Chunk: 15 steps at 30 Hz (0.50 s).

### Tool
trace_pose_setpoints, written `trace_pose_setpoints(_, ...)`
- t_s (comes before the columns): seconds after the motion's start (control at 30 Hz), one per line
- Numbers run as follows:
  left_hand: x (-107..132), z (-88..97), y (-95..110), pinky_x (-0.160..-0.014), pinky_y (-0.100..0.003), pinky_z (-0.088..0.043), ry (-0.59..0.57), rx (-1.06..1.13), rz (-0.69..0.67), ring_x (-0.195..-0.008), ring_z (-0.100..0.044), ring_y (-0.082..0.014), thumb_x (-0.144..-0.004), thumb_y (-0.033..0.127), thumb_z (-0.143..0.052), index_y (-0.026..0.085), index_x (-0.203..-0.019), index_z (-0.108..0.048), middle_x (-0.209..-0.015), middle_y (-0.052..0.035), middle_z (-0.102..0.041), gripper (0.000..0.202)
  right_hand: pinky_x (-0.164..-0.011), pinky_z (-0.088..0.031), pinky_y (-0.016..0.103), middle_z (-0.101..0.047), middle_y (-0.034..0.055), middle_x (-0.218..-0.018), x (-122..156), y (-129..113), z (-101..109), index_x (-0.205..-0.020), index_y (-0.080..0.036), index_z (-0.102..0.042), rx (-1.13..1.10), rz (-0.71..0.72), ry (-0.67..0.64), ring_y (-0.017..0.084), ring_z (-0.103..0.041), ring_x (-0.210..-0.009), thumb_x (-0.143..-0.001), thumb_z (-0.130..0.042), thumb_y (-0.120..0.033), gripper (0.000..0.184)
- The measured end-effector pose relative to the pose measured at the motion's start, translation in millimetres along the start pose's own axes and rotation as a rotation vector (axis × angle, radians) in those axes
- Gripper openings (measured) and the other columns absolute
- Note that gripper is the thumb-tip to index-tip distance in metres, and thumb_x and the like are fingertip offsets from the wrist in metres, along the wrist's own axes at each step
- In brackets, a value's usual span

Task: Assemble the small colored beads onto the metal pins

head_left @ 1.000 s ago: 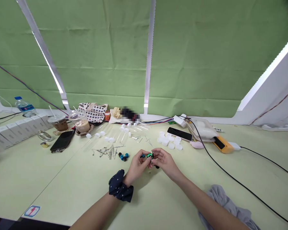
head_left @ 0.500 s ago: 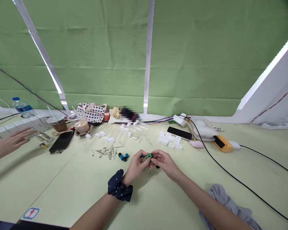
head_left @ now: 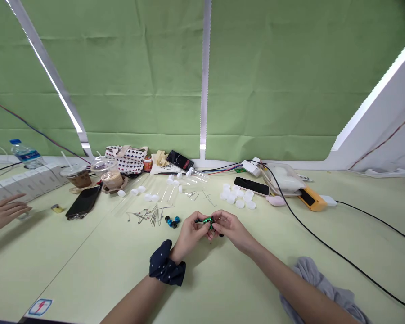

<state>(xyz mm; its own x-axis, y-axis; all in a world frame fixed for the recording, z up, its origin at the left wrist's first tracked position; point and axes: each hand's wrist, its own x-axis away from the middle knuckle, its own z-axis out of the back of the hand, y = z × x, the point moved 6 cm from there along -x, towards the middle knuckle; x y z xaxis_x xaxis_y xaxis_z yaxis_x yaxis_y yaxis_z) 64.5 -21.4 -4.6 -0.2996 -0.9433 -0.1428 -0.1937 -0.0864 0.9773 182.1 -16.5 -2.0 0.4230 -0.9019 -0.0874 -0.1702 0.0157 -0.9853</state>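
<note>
From my distant seat I follow the head view: the left hand and right hand meet low over the table, both grasping a shiny green piece. It sits between them, pinched by thumbs and fingertips, presumably because a fuller hold would cover something so small; even so, the fingers hide much of its shape from me. A dark bit shows just under the right hand, and I cannot tell whether it is held or lies on the table. Blue and black balls are bunched just beside the left hand, I judge for easy reach. Farther off, metal rods lie in a loose heap and white caps in a cluster, probably grouped to keep like with like. At the back, a phone is tilted, likely so its lit digits can be read. At far left, another person's hand is near white boxes.
</note>
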Motion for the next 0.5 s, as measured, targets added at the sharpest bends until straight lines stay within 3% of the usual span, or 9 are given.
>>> trace_pose_setpoints(0.2,1.2,-2.8,-1.6,-0.054,-0.029,-0.053,-0.016,0.014,0.022,-0.053,-0.063,-0.0155,-0.077,0.032,-0.061,0.016,-0.085,-0.047,-0.059,-0.0001,-0.063,0.023,-0.055,-0.043,0.027,-0.056,0.0005,-0.064,-2.1,2.3,1.2,-0.081,-0.016,-0.055,0.02,-0.058,0.046,0.012,-0.054,-0.056,-0.078,-0.057,-0.045,0.03)
trace_pose_setpoints(0.4,0.9,-0.2,2.9,-0.054,-0.028,-0.053,0.008,0.009,-0.006,-0.054,-0.062,-0.0141,-0.078,0.031,-0.06,0.015,-0.084,-0.048,-0.058,0.0002,-0.062,0.021,-0.066,-0.045,0.027,-0.06,0.0032,-0.083,-0.3,-7.3,-0.6,-0.091,-0.018,-0.056,-0.015,0.046,0.035,0.014,-0.057,-0.076,-0.071,-0.068,-0.037,0.03)
trace_pose_setpoints(0.5,1.7,-2.8,3.4,-0.053,-0.027,-0.052,-0.009,0.006,0.001,-0.053,-0.062,-0.0144,-0.079,0.031,-0.06,0.015,-0.085,-0.047,-0.057,0.0003,-0.062,0.021,-0.056,-0.044,0.026,-0.06,0.0019,-0.069,-0.5,-2.0,-2.7,-0.085,-0.017,-0.056,-0.016,-0.021,0.045,0.013,-0.057,-0.062,-0.076,-0.06,-0.044,0.029)
